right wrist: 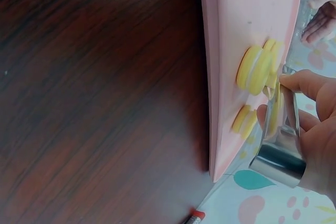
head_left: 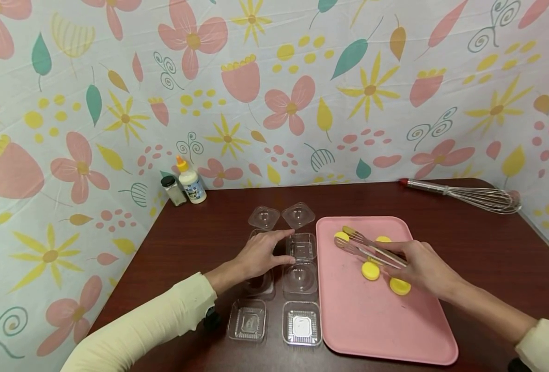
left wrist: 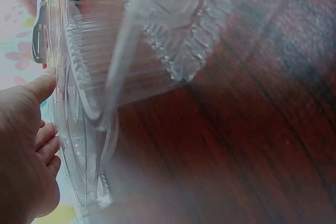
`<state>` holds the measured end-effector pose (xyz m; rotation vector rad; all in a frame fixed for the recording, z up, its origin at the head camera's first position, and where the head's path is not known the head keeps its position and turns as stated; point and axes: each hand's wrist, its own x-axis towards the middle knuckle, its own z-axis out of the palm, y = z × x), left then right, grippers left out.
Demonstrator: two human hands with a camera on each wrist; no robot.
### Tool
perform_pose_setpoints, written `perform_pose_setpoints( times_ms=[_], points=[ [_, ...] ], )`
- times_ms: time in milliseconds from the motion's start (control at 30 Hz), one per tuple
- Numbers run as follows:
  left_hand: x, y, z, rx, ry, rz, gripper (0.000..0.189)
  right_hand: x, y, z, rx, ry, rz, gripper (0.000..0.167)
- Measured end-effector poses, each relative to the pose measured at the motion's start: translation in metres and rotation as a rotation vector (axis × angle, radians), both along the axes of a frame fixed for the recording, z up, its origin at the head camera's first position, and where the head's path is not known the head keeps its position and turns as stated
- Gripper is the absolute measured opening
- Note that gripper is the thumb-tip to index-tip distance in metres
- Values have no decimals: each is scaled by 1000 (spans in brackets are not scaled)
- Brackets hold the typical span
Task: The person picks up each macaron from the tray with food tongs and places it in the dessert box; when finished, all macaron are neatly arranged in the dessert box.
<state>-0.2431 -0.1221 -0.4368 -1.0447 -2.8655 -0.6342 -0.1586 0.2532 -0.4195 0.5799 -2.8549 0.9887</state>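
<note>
My right hand (head_left: 425, 268) grips metal tongs (right wrist: 281, 142) with fork-shaped ends over the pink tray (head_left: 367, 325). The tong ends overlap a yellow macaron (head_left: 341, 237) at the tray's far left corner in the head view. Several more yellow macarons lie around the tongs, among them one macaron (head_left: 370, 270) near the middle and another macaron (head_left: 400, 287) below my right hand. My left hand (head_left: 260, 254) has thumb and forefinger spread, their tips right at the left rim of a clear plastic box (head_left: 303, 247) beside the tray. Boxes behind that hand are partly hidden.
Two clear boxes, a left box (head_left: 247, 321) and a right box (head_left: 301, 324), stand in front, with a domed lid (head_left: 299, 279) behind. A whisk (head_left: 469, 195) lies at the back right. A glue bottle (head_left: 191, 183) and a small jar (head_left: 174, 191) stand back left.
</note>
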Motion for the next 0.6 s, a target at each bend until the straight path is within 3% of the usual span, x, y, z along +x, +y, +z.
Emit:
perform_pose_setpoints(
  times_ms=[600],
  points=[
    [-1,-1,0,-13,15,-5,73,-1,-1,10,-23,126,63,58]
  ],
)
